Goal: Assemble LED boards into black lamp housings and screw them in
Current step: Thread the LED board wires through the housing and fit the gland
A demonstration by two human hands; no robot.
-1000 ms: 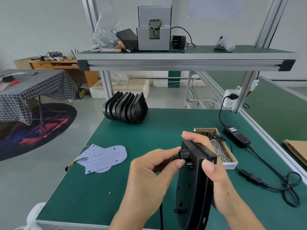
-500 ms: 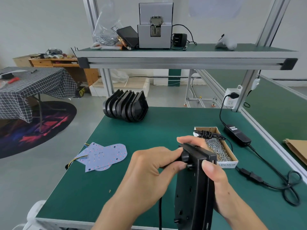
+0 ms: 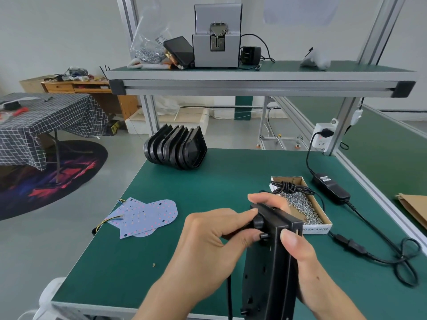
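Observation:
A black lamp housing (image 3: 270,269) stands on edge above the near part of the green table, its back facing left. My right hand (image 3: 298,248) grips it, thumb on the near rim and fingers over the top. My left hand (image 3: 215,239) pinches a round black fitting (image 3: 258,221) on the housing's back; a black cable (image 3: 229,296) hangs below it. Several pale blue LED boards (image 3: 145,215) with coloured wires lie at the table's left edge. More black housings (image 3: 178,150) stand stacked at the back.
A cardboard box of small screws (image 3: 302,204) sits right of my hands, a coiled black cord on top. A power adapter (image 3: 330,188) and its cable run along the right side to a wall socket (image 3: 323,135). The upper shelf holds a grey screw feeder (image 3: 217,49).
My hands and the housing stay at almost the same place. My left fingers have shifted slightly on the round fitting at the housing's back.

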